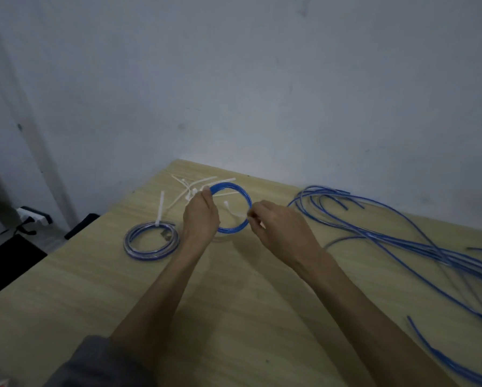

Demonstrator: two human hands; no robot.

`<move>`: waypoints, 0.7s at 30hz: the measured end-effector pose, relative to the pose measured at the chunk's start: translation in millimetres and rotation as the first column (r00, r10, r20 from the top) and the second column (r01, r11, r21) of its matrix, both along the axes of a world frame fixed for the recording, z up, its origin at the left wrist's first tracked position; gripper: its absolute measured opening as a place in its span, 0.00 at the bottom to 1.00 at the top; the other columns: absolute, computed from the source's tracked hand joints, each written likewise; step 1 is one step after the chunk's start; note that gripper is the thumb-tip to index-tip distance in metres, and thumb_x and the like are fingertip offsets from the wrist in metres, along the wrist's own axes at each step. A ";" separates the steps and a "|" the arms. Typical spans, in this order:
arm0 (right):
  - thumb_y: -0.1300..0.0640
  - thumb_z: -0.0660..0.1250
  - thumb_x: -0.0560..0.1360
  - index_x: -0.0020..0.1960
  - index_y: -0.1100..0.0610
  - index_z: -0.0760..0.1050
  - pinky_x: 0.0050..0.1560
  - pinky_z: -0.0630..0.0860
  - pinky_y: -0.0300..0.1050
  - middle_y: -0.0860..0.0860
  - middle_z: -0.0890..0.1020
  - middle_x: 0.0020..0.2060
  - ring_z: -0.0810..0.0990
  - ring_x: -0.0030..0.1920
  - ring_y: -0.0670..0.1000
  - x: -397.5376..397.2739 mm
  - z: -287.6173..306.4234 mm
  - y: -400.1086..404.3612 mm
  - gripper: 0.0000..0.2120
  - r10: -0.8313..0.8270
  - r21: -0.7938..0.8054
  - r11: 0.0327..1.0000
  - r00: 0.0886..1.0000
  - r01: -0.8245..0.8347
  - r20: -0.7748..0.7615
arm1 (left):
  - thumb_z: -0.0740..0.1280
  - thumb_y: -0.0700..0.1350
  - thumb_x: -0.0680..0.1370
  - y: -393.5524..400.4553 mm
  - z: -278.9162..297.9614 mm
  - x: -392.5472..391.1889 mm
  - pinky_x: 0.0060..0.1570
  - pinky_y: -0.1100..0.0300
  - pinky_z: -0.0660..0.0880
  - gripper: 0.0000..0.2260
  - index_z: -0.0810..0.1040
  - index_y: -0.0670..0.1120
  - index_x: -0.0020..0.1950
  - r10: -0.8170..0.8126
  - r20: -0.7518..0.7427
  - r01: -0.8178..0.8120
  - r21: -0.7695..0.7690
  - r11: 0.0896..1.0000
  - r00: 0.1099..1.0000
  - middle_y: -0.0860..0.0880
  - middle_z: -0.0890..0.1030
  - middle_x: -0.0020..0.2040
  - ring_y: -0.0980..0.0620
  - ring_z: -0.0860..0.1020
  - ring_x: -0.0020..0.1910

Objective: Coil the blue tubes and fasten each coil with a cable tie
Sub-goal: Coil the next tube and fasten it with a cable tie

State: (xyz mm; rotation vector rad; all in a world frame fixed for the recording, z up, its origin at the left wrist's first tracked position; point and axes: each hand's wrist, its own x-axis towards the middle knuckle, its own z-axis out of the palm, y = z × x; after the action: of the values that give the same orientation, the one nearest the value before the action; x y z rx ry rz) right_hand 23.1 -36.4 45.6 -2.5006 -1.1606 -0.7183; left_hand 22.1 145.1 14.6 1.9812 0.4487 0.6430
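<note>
A blue coil is gripped by the left hand above the worktop, while a white cable tie at its rim is pinched by the right hand. A tied coil lies left; loose tubes lie right.

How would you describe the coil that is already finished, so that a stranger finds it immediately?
Start at the wooden table and look toward its left edge, left of both hands. There a finished coil lies flat by itself. Unlike the blue coil held in the hands, nobody touches it, and a white cable tie sticks up from its far side.
</note>
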 end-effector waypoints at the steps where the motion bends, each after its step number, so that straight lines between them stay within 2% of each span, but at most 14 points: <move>1: 0.60 0.68 0.78 0.48 0.58 0.77 0.30 0.76 0.51 0.53 0.81 0.41 0.79 0.33 0.57 -0.5 -3.3 -2.8 0.01 -0.035 -0.050 0.998 0.998 0.038 0.057 | 0.48 0.49 0.87 -9.1 -1.4 -1.0 0.41 0.49 0.77 0.22 0.73 0.42 0.41 -0.039 0.002 0.039 -0.030 0.999 0.999 0.48 0.75 0.28 0.41 0.81 0.35; 4: 0.65 0.74 0.72 0.46 0.58 0.75 0.24 0.68 0.45 0.53 0.77 0.36 0.71 0.27 0.52 -2.7 -10.2 -9.7 0.08 -0.156 -0.111 0.979 0.977 0.173 0.147 | 0.49 0.50 0.86 -33.5 -5.2 -5.5 0.39 0.51 0.75 0.20 0.73 0.46 0.42 -0.143 0.010 0.143 -0.034 0.989 0.990 0.49 0.75 0.29 0.47 0.77 0.31; 6: 0.69 0.77 0.64 0.43 0.58 0.74 0.26 0.59 0.43 0.52 0.75 0.33 0.68 0.25 0.51 -6.7 -11.9 -14.6 0.15 -0.178 -0.105 0.973 0.961 0.203 0.210 | 0.50 0.50 0.86 -43.6 -6.8 -7.6 0.37 0.52 0.71 0.19 0.70 0.49 0.38 -0.193 0.044 0.194 -0.017 0.981 0.980 0.49 0.72 0.31 0.50 0.72 0.31; 8: 0.72 0.77 0.60 0.42 0.59 0.75 0.29 0.57 0.43 0.53 0.75 0.32 0.70 0.25 0.52 -11.4 -12.0 -19.0 0.17 -0.195 -0.063 0.974 0.945 0.218 0.262 | 0.51 0.50 0.86 -49.4 -7.3 -8.5 0.36 0.52 0.68 0.19 0.68 0.49 0.37 -0.224 0.061 0.225 -0.011 0.974 0.973 0.49 0.71 0.32 0.50 0.70 0.31; 10: 0.73 0.76 0.60 0.42 0.60 0.75 0.30 0.59 0.44 0.55 0.75 0.34 0.72 0.27 0.53 -12.3 -15.8 -22.5 0.16 -0.207 -0.011 0.976 0.935 0.219 0.289 | 0.53 0.51 0.86 -52.2 -10.0 -8.5 0.37 0.52 0.69 0.19 0.71 0.48 0.38 -0.239 0.056 0.241 -0.029 0.970 0.969 0.49 0.72 0.32 0.49 0.71 0.32; 14: 0.73 0.78 0.61 0.47 0.62 0.77 0.30 0.73 0.45 0.56 0.78 0.40 0.77 0.33 0.54 -12.0 -27.7 -23.9 0.19 -0.195 0.058 0.981 0.958 0.187 0.209 | 0.56 0.50 0.86 -57.7 -18.4 -10.0 0.36 0.55 0.67 0.17 0.78 0.48 0.42 -0.269 0.024 0.270 -0.164 0.949 0.963 0.52 0.69 0.27 0.51 0.69 0.29; 18: 0.73 0.79 0.61 0.45 0.61 0.77 0.28 0.68 0.41 0.55 0.77 0.39 0.75 0.30 0.52 -14.1 -36.3 -20.6 0.18 -0.183 0.078 0.982 0.973 0.174 0.141 | 0.58 0.47 0.85 -61.2 -19.3 -10.6 0.35 0.53 0.63 0.19 0.67 0.46 0.34 -0.261 0.037 0.261 -0.278 0.924 0.965 0.56 0.64 0.23 0.54 0.63 0.25; 20: 0.72 0.79 0.63 0.44 0.61 0.76 0.28 0.67 0.41 0.54 0.77 0.38 0.74 0.29 0.51 -14.0 -41.1 -18.1 0.16 -0.179 0.088 0.981 0.979 0.171 0.098 | 0.58 0.47 0.85 -61.4 -20.4 -10.6 0.35 0.54 0.63 0.19 0.73 0.39 0.37 -0.268 0.056 0.272 -0.314 0.910 0.962 0.56 0.65 0.22 0.56 0.63 0.24; 21: 0.70 0.78 0.66 0.44 0.60 0.76 0.29 0.69 0.42 0.54 0.77 0.38 0.75 0.30 0.52 -14.0 -42.9 -17.2 0.14 -0.176 0.111 0.979 0.982 0.168 0.064 | 0.58 0.46 0.85 -62.0 -20.8 -11.2 0.34 0.55 0.63 0.19 0.76 0.35 0.42 -0.266 0.064 0.272 -0.328 0.904 0.962 0.57 0.65 0.22 0.57 0.63 0.24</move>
State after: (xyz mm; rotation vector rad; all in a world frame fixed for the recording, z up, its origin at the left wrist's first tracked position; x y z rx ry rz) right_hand 9.1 -53.6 2.7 -2.5255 -0.9109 -0.9000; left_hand 11.0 83.1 -6.2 1.6708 0.2456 0.3788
